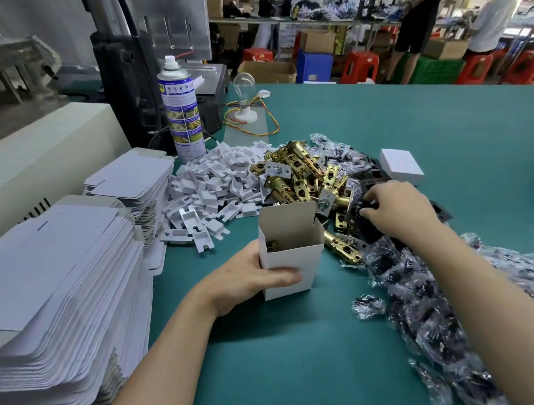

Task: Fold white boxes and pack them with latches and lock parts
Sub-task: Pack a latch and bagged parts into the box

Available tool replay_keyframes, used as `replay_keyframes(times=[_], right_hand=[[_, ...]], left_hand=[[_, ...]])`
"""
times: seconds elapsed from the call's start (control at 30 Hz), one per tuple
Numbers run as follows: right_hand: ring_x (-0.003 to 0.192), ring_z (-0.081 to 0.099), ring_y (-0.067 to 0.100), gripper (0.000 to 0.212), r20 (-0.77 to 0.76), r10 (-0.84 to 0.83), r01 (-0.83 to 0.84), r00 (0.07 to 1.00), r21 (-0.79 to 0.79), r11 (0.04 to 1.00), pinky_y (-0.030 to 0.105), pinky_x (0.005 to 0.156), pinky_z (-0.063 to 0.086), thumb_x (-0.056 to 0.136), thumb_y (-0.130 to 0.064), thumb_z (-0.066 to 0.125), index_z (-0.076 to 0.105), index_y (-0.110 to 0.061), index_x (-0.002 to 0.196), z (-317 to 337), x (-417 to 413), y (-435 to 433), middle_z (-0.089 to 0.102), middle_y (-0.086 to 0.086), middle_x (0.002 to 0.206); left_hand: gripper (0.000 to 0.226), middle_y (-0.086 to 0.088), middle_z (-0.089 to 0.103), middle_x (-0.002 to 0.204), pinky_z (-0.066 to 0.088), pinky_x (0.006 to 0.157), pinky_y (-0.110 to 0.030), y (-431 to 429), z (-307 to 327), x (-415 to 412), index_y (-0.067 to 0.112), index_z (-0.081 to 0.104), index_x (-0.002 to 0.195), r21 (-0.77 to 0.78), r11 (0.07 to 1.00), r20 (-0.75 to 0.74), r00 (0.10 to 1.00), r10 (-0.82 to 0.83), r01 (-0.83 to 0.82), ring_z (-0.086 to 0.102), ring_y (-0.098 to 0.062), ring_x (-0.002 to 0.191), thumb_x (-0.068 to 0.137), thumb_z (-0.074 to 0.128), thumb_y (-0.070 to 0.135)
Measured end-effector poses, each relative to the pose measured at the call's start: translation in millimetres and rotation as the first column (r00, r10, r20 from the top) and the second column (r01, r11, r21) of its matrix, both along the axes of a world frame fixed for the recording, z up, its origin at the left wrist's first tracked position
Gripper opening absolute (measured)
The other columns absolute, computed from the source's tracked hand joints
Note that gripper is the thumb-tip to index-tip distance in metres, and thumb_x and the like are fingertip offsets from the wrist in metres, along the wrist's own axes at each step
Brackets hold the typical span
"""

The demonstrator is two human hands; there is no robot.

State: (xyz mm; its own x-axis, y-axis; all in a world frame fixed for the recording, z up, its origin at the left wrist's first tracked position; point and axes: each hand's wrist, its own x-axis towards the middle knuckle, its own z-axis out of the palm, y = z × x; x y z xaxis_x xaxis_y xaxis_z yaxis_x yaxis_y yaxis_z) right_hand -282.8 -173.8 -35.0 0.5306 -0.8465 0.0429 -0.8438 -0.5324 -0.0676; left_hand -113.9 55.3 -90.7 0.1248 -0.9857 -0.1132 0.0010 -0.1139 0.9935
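On the desk, left hand has its grip clamped low round the upright white box; we judge it light, crushable card. Right hand among black plates: grip state, we cannot tell.

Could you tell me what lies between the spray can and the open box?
In the head view, white plastic inserts lie heaped between spray can and open box.
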Motion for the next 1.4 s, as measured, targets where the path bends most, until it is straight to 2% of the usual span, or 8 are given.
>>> replay_keyframes(times=[0.33,0.57,0.67,0.8,0.97,1.13,1.27,1.4], right_hand=[[0.092,0.063,0.025,0.006,0.342,0.071,-0.083,0.937,0.023,0.996,0.032,0.074,0.046,0.095,-0.023,0.071,0.065,-0.022,0.092,15,-2,10,0.071,0.000,0.095],[0.060,0.064,0.001,0.005,0.801,0.088,-0.417,0.592,0.211,0.884,0.020,0.063,0.047,0.096,-0.018,0.071,0.068,-0.021,0.094,65,-13,53,0.077,-0.006,0.077],[0.063,0.062,0.002,0.009,0.884,0.120,-0.591,0.452,0.196,0.782,0.014,0.061,0.047,0.097,-0.009,0.068,0.065,-0.016,0.093,77,-16,72,0.075,-0.006,0.076],[0.086,0.071,0.009,0.008,0.829,0.367,-0.710,0.422,0.050,0.702,0.025,0.078,0.056,0.093,-0.007,0.071,0.067,-0.013,0.096,76,-18,92,0.075,-0.003,0.092],[0.087,0.064,0.009,0.008,0.662,0.619,-0.707,0.422,-0.186,0.682,0.018,0.071,0.044,0.092,-0.011,0.075,0.072,-0.017,0.096,54,-21,99,0.072,-0.010,0.093],[0.080,0.059,0.014,0.016,0.590,0.638,-0.694,0.495,-0.174,0.699,0.019,0.069,0.042,0.090,-0.009,0.078,0.068,-0.022,0.093,40,-13,101,0.066,-0.014,0.086],[0.064,0.058,0.010,0.019,0.536,0.633,-0.692,0.558,-0.120,0.711,0.015,0.060,0.039,0.090,-0.017,0.077,0.065,-0.032,0.093,38,-9,107,0.067,-0.024,0.084],[0.064,0.056,-0.006,0.018,0.459,0.652,-0.715,0.604,-0.050,0.697,0.008,0.060,0.037,0.092,-0.016,0.075,0.065,-0.030,0.092,38,-6,113,0.060,-0.034,0.073]], left_hand=[[0.056,-0.016,0.064,0.144,0.042,0.119,-0.050,0,1,1,0.010,0.058,0.142,0.004,1.000,0.018,1.000,-0.011,0.011,0.057,-0.032,0.138,0.089,0.073,0.013],[0.057,-0.016,0.063,0.145,0.041,0.120,-0.050,-1,1,1,0.009,0.058,0.144,0.008,1.000,0.040,0.999,-0.006,0.005,0.056,-0.033,0.138,0.088,0.071,0.014],[0.060,-0.014,0.063,0.146,0.040,0.120,-0.051,-1,0,1,0.010,0.057,0.145,0.002,1.000,0.037,0.999,-0.005,0.005,0.056,-0.031,0.139,0.087,0.072,0.015],[0.062,-0.011,0.064,0.145,0.040,0.120,-0.052,0,-1,1,0.011,0.057,0.145,-0.011,1.000,0.024,1.000,-0.004,0.005,0.057,-0.029,0.139,0.086,0.075,0.015],[0.063,-0.017,0.064,0.144,0.042,0.119,-0.052,-1,0,0,0.010,0.055,0.145,-0.055,0.998,0.005,1.000,-0.012,0.013,0.056,-0.035,0.139,0.085,0.074,0.011],[0.061,-0.018,0.064,0.143,0.046,0.116,-0.046,-2,-1,1,0.008,0.057,0.144,-0.070,0.997,0.008,1.000,-0.020,0.020,0.057,-0.033,0.137,0.086,0.074,0.009],[0.048,0.018,0.073,0.111,0.051,0.089,-0.016,-1,2,-1,0.028,0.064,0.127,-0.083,0.996,0.021,0.999,-0.028,0.030,0.063,0.001,0.106,0.089,0.071,-0.001],[0.056,0.025,0.069,0.104,0.049,0.085,-0.012,0,8,-2,0.046,0.071,0.112,-0.081,0.997,-0.004,1.000,-0.012,0.011,0.062,0.006,0.100,0.093,0.068,-0.007]])
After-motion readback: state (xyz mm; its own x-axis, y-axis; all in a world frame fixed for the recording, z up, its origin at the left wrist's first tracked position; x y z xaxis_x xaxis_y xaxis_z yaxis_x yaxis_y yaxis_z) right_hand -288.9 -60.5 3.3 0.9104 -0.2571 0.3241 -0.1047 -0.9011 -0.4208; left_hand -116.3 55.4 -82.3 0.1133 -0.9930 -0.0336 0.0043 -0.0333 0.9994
